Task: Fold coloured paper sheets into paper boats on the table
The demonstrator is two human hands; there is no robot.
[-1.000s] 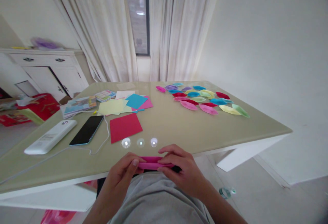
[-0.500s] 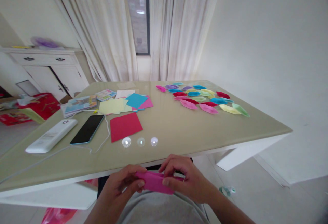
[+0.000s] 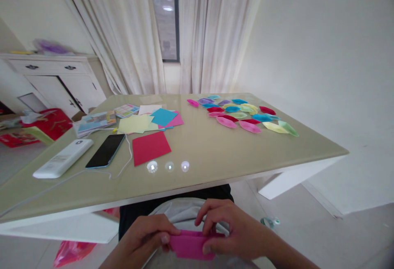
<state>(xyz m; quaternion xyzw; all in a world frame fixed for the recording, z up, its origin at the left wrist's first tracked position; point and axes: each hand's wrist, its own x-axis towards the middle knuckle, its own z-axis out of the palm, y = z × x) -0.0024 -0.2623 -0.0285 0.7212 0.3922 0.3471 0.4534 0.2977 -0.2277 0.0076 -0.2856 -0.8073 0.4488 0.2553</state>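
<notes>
A folded piece of pink paper [image 3: 189, 245] is held between both hands, low in front of my body and below the table's near edge. My left hand [image 3: 149, 236] pinches its left end between thumb and fingers. At the right end, my right hand [image 3: 226, 230] grips it, thumb in front and fingers behind the upper edge. On the right half of the table lie several folded paper boats [image 3: 226, 121] in pink, red, blue, green, yellow and purple. Nearer the middle, a flat red paper square [image 3: 151, 148] lies in front of a spread of coloured sheets [image 3: 134, 124].
A phone [image 3: 105, 151], a white power bank [image 3: 63, 159] and a white cable [image 3: 129, 148] lie on the table's left side. Behind them are booklets [image 3: 97, 122]. A white cabinet [image 3: 55, 78] stands at the left; a plastic bottle [image 3: 270, 222] is on the floor.
Both hands have moved down with the pink paper, closer to my body. My view has shifted slightly. The things on the table stay in place.
</notes>
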